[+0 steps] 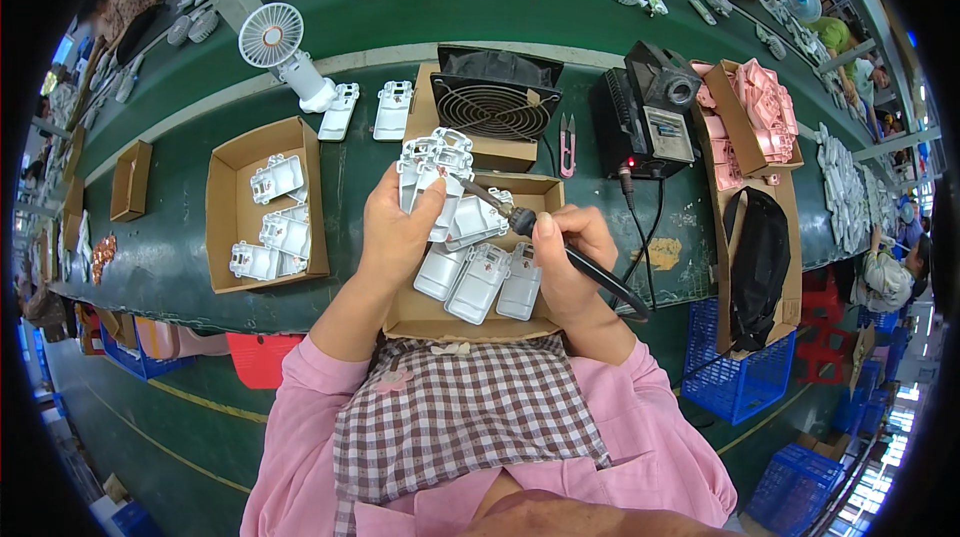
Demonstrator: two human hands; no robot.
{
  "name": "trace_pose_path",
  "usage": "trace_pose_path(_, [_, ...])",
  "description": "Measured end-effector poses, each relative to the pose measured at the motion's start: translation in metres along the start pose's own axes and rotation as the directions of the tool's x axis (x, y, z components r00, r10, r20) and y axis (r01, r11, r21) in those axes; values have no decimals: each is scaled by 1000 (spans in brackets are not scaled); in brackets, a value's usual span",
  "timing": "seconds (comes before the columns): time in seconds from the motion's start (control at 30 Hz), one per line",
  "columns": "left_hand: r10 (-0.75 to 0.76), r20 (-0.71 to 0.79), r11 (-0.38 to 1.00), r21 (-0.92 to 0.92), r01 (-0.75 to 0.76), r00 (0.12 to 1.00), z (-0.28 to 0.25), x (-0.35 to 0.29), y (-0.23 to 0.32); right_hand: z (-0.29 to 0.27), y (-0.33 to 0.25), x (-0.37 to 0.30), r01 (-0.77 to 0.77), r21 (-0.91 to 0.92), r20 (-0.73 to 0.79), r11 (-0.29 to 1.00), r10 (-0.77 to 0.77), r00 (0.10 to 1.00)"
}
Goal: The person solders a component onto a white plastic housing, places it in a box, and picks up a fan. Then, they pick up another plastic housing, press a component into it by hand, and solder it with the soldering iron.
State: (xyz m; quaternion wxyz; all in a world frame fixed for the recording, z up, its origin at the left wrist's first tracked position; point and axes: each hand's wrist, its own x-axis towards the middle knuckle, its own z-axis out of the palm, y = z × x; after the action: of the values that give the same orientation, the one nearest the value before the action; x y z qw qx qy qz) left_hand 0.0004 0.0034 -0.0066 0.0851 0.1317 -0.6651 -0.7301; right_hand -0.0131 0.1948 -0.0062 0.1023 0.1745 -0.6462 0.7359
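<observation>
My left hand is closed around white plastic housings, several of them bunched together, with the thumb across the front one. In my right hand is a soldering iron, its black cable trailing down past the palm. The iron's metal tip points left at the housings and meets or nearly meets them; I cannot tell if it touches. Below both hands lies a cardboard box holding more white housings, some with small reddish spots. The lower ends of the held parts are partly hidden by my fingers.
A black fan stands beyond the box, pink-handled snips beside it. The black soldering station is right of them. Left stands another box with white housings; a white handheld fan is behind it. Pink parts fill boxes at right.
</observation>
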Motion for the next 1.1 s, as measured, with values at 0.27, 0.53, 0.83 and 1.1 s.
trace_pose_path(0.27, [38, -20, 994, 104, -36, 999, 2, 0, 3, 1, -1, 1, -29, -33, 14, 999, 29, 999])
trace_pose_path(0.53, [117, -3, 985, 128, -115, 993, 1, 1, -2, 3, -1, 2, -21, -39, 10, 999, 22, 1000])
trace_pose_path(0.83, [-12, -13, 998, 68, 13, 1000, 1, 0, 3, 2, 0, 2, -22, -30, 1, 999, 22, 1000])
trace_pose_path(1.1, [1, -2, 997, 83, -1, 1000, 1, 0, -1, 2, -1, 2, -74, 35, 11, 997, 74, 997])
